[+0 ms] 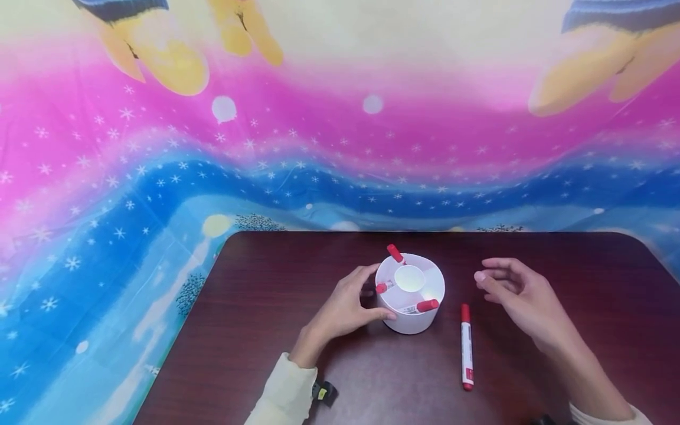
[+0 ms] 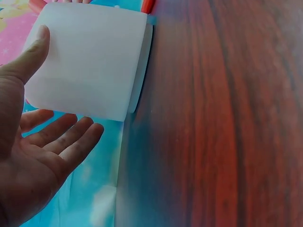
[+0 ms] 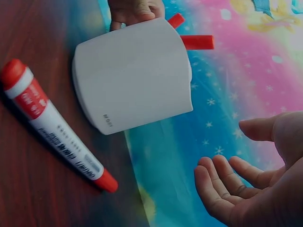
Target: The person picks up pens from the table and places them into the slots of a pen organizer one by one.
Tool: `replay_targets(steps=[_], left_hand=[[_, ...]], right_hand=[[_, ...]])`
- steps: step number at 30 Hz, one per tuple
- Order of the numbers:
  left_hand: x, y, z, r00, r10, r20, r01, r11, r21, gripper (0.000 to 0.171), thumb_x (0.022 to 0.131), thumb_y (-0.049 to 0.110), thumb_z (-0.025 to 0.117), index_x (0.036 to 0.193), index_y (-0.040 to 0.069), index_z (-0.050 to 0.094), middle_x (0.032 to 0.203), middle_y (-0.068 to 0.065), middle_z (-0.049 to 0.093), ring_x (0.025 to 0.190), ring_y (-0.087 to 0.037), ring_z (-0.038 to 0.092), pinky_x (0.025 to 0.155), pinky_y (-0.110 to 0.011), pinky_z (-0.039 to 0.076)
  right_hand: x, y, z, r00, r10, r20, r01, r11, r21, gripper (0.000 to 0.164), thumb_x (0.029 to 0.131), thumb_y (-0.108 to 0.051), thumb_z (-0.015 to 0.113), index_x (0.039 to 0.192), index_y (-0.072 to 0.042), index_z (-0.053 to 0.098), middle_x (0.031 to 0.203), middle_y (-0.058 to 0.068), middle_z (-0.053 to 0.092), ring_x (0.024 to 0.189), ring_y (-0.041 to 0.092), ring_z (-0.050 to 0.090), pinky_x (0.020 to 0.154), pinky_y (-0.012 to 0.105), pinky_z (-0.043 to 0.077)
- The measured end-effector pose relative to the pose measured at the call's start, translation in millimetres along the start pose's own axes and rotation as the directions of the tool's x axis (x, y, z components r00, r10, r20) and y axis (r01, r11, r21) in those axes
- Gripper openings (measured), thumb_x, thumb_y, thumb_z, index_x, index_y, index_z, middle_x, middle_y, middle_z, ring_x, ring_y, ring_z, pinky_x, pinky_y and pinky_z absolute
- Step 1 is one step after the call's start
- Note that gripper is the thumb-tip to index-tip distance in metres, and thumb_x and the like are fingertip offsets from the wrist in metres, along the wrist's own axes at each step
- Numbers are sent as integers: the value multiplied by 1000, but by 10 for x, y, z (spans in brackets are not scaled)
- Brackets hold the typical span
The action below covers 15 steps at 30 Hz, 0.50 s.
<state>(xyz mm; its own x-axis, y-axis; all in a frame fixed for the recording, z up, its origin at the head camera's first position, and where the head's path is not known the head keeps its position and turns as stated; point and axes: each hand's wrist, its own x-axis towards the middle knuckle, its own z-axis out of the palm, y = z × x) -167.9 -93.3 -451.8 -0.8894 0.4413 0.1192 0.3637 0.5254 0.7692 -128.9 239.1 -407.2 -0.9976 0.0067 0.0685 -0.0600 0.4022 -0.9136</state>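
A round white pen holder (image 1: 411,321) stands on the table, with a raised ring in its middle. Three red-capped markers lean in it: one at the back (image 1: 395,254), one at the left (image 1: 383,287) and one at the front (image 1: 425,306). My left hand (image 1: 347,304) holds the holder's left side, thumb at the front and fingers behind. A whiteboard marker (image 1: 466,348), white with red ends, lies to the right of the holder. Above and right of this marker is my right hand (image 1: 523,298), fingers loosely bent, holding nothing; its palm shows in the right wrist view.
The dark brown wooden table (image 1: 255,283) has rounded back corners. Behind it hangs a colourful cloth (image 1: 340,136) with snowflakes, which also runs down past the left edge. A black strap device (image 1: 324,392) sits by the left sleeve (image 1: 287,383).
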Motion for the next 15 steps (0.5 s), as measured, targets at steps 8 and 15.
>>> replay_targets(steps=[8, 15], left_hand=[[-1, -1, 16, 1000, -16, 7, 16, 1000, 3, 101, 79, 48, 96, 162, 23, 45, 146, 1, 61, 128, -18, 68, 105, -35, 61], [13, -33, 4, 1000, -5, -2, 4, 999, -35, 101, 79, 44, 97, 162, 23, 45, 143, 1, 61, 122, -19, 72, 101, -28, 62]], right_hand=[[-105, 115, -6, 997, 66, 34, -64, 997, -41, 51, 107, -26, 69, 145, 4, 54, 111, -5, 71, 94, -6, 72, 79, 22, 66], [-173, 227, 37, 990, 123, 70, -122, 992, -17, 54, 107, -23, 69, 146, 8, 51, 114, 7, 71, 94, -4, 72, 80, 26, 67]])
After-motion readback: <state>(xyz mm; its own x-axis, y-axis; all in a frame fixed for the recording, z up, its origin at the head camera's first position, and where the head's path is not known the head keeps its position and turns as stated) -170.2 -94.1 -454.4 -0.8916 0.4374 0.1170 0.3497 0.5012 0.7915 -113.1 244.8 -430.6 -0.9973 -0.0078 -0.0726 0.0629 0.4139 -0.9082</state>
